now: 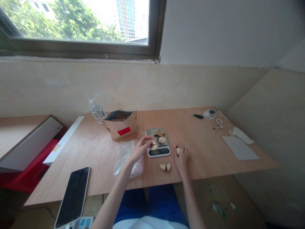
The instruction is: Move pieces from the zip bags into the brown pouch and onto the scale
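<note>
A small digital kitchen scale (159, 151) stands on the table with a steel plate. On its plate lie a brownish-yellow piece (159, 133) and a pale cream piece (162, 140), too small to name surely. My left hand (143, 144) pinches another pale cream piece (154, 146) at the scale's front left, over the plate's edge. Right of the scale, my right hand (182, 156) is closed round a similar pale piece (178, 150) at table height. Between my hands, near the table's front, lies a pale piece with a dark middle band (165, 167).
Beside my left forearm lies a clear zip bag (124, 156); behind it stand an open brown paper pouch (125, 128) and a water bottle (97, 110). A tablet (73, 194) overhangs the front left. A screwdriver (197, 116), a white camera (209, 114) and paper (240, 148) lie right.
</note>
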The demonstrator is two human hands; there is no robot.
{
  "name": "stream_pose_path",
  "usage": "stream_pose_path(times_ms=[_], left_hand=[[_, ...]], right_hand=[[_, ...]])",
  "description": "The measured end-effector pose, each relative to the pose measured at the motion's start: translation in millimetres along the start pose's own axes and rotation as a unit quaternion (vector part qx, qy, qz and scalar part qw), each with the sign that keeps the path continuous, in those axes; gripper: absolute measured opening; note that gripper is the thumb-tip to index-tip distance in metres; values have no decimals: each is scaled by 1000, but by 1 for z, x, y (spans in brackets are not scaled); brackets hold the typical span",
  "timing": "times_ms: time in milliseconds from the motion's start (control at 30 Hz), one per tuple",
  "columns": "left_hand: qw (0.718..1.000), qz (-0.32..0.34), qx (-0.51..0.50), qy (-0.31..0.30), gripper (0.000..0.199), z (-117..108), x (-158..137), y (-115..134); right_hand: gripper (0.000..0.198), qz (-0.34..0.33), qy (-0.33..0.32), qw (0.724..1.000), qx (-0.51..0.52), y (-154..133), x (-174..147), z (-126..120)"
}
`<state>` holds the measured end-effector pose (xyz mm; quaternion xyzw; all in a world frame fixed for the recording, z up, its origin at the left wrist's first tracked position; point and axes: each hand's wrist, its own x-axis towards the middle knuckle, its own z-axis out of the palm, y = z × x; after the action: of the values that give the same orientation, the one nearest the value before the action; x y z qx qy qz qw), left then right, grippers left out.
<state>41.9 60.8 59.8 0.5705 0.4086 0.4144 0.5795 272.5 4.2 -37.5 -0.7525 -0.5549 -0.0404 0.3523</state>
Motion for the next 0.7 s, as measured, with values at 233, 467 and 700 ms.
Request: stream_pose_path(times_ms=[233, 467, 700], left_hand=[[995, 34, 86, 35, 30, 10, 37, -19], [971, 105, 177, 125, 24, 11, 33, -13], [891, 210, 295, 274, 18, 5, -50, 32]], right_hand=[[30, 3, 3, 1000, 6, -1, 0, 0], [30, 5, -1, 1000, 5, 1, -1, 1], [30, 12, 4, 1000, 12, 0, -1, 1]])
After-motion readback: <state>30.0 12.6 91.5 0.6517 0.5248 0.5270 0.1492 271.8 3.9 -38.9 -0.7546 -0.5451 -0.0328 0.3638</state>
